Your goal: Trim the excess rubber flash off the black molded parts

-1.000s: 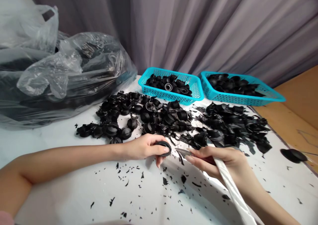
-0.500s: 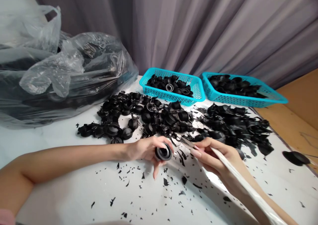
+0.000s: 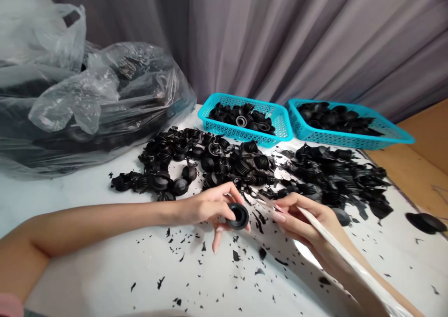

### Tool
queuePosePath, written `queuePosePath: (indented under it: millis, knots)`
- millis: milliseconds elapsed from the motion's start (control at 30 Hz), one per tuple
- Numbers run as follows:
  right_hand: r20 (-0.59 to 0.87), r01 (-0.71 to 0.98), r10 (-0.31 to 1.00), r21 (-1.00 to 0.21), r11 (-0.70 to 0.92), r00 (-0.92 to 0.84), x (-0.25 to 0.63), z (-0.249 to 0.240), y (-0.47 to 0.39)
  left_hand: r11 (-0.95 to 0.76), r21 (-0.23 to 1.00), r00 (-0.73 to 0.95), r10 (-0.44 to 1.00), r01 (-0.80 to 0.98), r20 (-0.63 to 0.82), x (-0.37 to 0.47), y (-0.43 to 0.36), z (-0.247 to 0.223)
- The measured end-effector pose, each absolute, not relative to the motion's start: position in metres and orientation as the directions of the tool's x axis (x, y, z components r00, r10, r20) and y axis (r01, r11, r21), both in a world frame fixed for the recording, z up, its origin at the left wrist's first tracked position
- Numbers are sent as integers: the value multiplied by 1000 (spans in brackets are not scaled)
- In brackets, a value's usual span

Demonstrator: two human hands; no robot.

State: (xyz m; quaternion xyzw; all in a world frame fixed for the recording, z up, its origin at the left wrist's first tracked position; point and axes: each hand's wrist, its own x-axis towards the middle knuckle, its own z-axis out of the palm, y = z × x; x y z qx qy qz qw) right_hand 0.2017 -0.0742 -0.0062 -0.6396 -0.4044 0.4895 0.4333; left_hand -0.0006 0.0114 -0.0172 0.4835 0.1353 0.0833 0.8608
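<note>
My left hand (image 3: 217, 209) is closed on a round black rubber boot (image 3: 240, 215), thumb at its rim and its hollow opening facing me. Some of its lower fingers stretch out below the part. To the right, my right hand (image 3: 304, 219) pinches a slim metal tool (image 3: 268, 202) with a pointed end, perhaps snips or tweezers. The tool points left toward the boot and stays apart from it. A long white strip (image 3: 336, 242) runs along my right hand and forearm. Just beyond both hands lies a pile of ribbed black rubber boots (image 3: 241, 167).
Two blue baskets (image 3: 245, 137) (image 3: 350, 139) with black rubber parts stand at the back. A large clear plastic bag (image 3: 105, 93) fills the left. Another black heap (image 3: 336, 177) lies right; scraps litter the white table (image 3: 115, 279). A loose black part (image 3: 425, 222) lies near the right edge.
The boot in my left hand has turned, and its opening now shows differently. My left thumb has moved onto its rim. My right hand and the tool have hardly moved.
</note>
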Motion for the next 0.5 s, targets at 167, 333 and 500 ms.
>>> queuePosePath:
  millis: [167, 333, 500]
  knots:
    - [-261, 119, 945, -950, -288, 198, 199, -3, -76, 430, 903, 922, 350, -2, -165, -1, 11, -10]
    - [-253, 165, 956, -946, -277, 151, 202, -5, -76, 497, 867, 871, 409, 38, -273, 0, 9, -9]
    - [-241, 226, 966, -940, -256, 92, 205, -11, -75, 457, 881, 870, 378, 121, -316, 1, 11, -6]
